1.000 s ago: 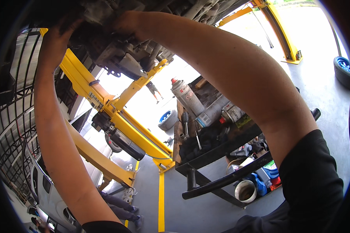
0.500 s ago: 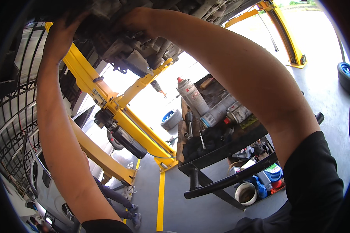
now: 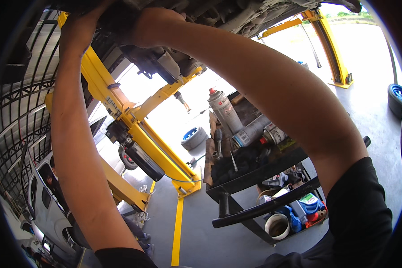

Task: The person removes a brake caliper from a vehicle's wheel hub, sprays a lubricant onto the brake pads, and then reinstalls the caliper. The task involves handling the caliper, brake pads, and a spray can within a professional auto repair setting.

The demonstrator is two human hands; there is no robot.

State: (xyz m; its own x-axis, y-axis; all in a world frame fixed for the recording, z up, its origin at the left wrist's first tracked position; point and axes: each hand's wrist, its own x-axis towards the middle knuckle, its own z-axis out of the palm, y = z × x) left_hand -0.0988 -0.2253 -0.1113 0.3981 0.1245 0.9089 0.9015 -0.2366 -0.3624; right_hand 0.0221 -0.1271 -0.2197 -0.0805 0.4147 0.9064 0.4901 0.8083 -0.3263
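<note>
Both my arms reach up beneath a raised vehicle, whose dirty underside (image 3: 243, 20) fills the top of the view. My left hand (image 3: 79, 35) is up at the top left against dark parts, its fingers lost in shadow. Closer to the middle, my right hand (image 3: 151, 27) is bent inward among the same dark parts; its fingers are hidden too. What either hand touches or holds cannot be made out. Just below my right hand hangs a grey metal piece (image 3: 169, 64) with dark brackets beside it.
A black tool cart (image 3: 254, 172) below my right arm carries a tall spray can (image 3: 224, 111), other cans, hand tools and dark cloth. A white bucket (image 3: 278, 226) and bottles fill its lower shelf. Yellow lift post (image 3: 145, 134), blue-rimmed wheel (image 3: 194, 137), silver car (image 3: 42, 201) and people lie beyond.
The view has shifted slightly. My left arm has moved a little to the right, and my right hand sits slightly lower and farther left, closer to the left one.
</note>
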